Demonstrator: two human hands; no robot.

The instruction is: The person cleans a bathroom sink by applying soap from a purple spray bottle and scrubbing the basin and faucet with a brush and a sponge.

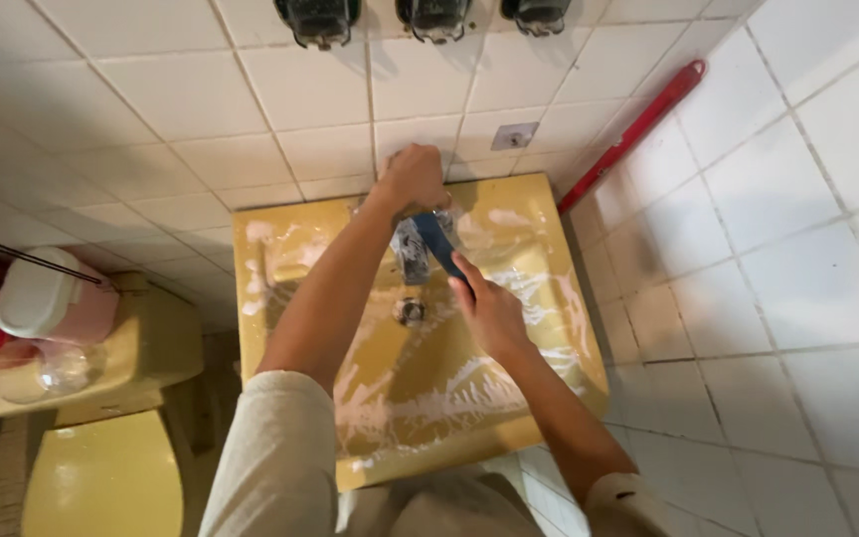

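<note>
In the middle of the frame stands a yellow ceramic wash basin (549, 298) against a white tiled wall (191, 109), and its inner surface is covered with streaks of white foam (439, 403). The left hand (413, 177) is at the upper middle of the frame, on top of the metal tap (413, 249) at the back of the basin; its fingers are curled and pressed together around the top of the tap. The right hand (489, 313) is just below and to the right of it, over the bowl. Its fingers are closed around the lower end of a dark blue, flat cleaning tool (439, 244), which points up and to the left and touches the tap. The round metal drain (410, 311) is just left of the right hand.

At the lower left is a yellow toilet lid (101, 477), with a pink and white plastic container (52, 298) above it. A red bar (633, 129) leans diagonally at the upper right.
</note>
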